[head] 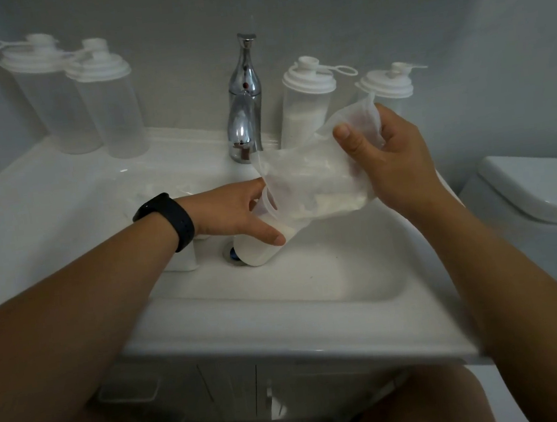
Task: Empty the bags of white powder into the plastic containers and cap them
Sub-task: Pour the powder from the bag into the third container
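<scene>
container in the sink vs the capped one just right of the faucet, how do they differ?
The container in the sink is tilted and uncapped, steadied by the left hand while the right hand tips the bag into its mouth. The capped container stands upright on the ledge, untouched. The container in the sink looks white most of the way up; the capped container shows powder only in its lower part. Both are translucent plastic.

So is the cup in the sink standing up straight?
No, tipped. The container leans in the sink, its mouth raised toward the bag; the left hand holds it.
</scene>
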`<state>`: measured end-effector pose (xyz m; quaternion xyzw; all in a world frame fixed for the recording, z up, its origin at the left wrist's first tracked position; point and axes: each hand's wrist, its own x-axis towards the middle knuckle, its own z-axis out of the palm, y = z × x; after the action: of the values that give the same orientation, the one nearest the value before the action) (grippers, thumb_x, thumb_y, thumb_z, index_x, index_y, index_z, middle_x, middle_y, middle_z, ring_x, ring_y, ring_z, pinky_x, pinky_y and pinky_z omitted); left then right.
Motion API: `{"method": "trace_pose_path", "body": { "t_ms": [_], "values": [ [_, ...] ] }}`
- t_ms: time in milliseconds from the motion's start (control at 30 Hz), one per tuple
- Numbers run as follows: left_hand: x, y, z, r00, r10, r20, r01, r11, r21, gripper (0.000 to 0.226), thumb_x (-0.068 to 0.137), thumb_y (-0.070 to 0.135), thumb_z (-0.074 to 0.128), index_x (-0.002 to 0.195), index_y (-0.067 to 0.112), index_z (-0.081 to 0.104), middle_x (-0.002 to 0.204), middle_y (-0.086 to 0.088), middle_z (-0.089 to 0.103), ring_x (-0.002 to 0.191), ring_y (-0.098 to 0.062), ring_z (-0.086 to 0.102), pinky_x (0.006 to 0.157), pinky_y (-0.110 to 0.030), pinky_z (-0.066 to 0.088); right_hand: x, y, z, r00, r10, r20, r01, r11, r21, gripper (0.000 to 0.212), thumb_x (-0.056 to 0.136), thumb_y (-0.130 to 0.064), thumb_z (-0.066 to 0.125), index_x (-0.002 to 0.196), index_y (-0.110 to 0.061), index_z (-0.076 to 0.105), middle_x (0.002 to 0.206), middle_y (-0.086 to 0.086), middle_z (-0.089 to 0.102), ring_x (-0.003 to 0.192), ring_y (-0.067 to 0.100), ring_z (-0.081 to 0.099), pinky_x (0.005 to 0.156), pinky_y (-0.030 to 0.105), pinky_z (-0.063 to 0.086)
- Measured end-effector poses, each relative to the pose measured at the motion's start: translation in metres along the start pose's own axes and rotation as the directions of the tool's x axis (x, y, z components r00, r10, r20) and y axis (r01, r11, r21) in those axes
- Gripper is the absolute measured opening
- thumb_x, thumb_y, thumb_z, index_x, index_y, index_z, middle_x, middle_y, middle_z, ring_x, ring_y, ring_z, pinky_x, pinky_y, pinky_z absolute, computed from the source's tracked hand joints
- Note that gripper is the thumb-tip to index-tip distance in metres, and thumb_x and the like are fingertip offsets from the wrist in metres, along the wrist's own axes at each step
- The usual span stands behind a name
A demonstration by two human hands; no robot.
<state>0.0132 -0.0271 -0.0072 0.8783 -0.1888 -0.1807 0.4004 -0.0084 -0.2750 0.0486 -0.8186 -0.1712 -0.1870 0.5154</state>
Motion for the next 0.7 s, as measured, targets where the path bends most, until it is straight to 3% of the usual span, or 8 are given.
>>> {"method": "trace_pose_path", "body": {
  "t_ms": [133,267,400,600,700],
  "values": [
    [-0.0002,0.0001,-0.0002,1.000,0.002,0.000,-0.002,1.000,-0.006,0.074,0.076,0.028,0.090,0.135,0.040,0.047,0.126,0.027,0.062,0.113,0.010,0.057,0.087,-0.008,0.043,0.0012,0.0002,0.0006,1.000,0.023,0.011,-0.023,1.000,-0.021,0.027,0.098,-0.040,0.065,0.113,-0.018,0.068,0.098,-0.012,0.073,0.089,0.000,0.070,0.074,0.016,0.054],
    [0.0004,0.0001,-0.0005,1.000,0.006,-0.002,-0.006,1.000,-0.006,0.074,0.076,0.027,0.090,0.136,0.040,0.047,0.124,0.027,0.062,0.110,0.013,0.057,0.082,-0.005,0.044,0.0034,0.0056,-0.0008,0.998,0.060,-0.003,-0.060,0.996,-0.063,0.038,0.097,-0.051,0.062,0.114,-0.018,0.070,0.103,-0.005,0.075,0.094,0.011,0.072,0.086,0.036,0.060],
    [0.0006,-0.0013,-0.0005,1.000,0.017,0.001,-0.017,1.000,-0.012,0.073,0.075,0.027,0.091,0.132,0.045,0.048,0.126,0.027,0.063,0.114,0.011,0.058,0.088,-0.008,0.044,0.0043,0.0069,-0.0015,0.996,0.064,-0.064,-0.069,0.995,-0.075,0.043,0.096,-0.054,0.062,0.108,-0.013,0.070,0.097,0.001,0.075,0.091,0.019,0.072,0.086,0.046,0.059],
    [0.0015,-0.0020,-0.0004,1.000,0.027,0.006,-0.027,1.000,-0.007,0.075,0.074,0.029,0.091,0.136,0.042,0.049,0.128,0.024,0.064,0.117,0.007,0.059,0.097,-0.015,0.046,0.0043,0.0051,0.0001,0.994,0.042,-0.102,-0.050,0.996,-0.079,0.045,0.097,-0.050,0.064,0.106,-0.007,0.069,0.097,0.010,0.073,0.087,0.024,0.070,0.078,0.040,0.057],
    [0.0013,-0.0018,-0.0008,0.999,0.040,0.020,-0.040,0.999,-0.008,0.078,0.075,0.030,0.091,0.139,0.042,0.048,0.128,0.027,0.065,0.115,0.010,0.059,0.094,-0.013,0.045,0.0049,0.0044,-0.0004,0.990,0.021,-0.137,-0.031,0.997,-0.075,0.043,0.097,-0.047,0.065,0.104,-0.004,0.069,0.095,0.014,0.072,0.077,0.013,0.064,0.068,0.028,0.052]
  ]
}}
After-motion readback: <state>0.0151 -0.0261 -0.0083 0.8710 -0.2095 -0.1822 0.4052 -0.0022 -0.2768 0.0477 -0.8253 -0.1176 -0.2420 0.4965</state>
